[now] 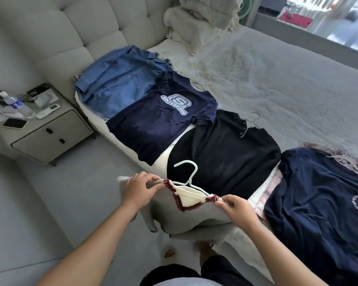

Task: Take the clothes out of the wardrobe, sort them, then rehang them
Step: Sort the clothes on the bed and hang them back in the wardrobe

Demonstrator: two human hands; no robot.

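- Grey sweater (194, 215), V-neck edged in dark red stitching, cream inside the collar, at 6 o'clock.
- White hanger (189, 178) in its neck.
- Faded blue denim shirt (116, 83) at 10 o'clock.
- Navy T-shirt (159, 120) with a pale grey-white logo, centre.
- Black cardigan (225, 153), white stitched edge, centre right.
- Navy top (318, 203) with a pale round emblem, at 4 o'clock.
- Pink-and-white plaid cloth (267, 195) under its edge.
- Grey ribbed bedspread (287, 83).

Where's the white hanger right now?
In the head view, low centre: the white hanger sits inside the neck of the grey sweater, held between the left hand and right hand, near the black cardigan.
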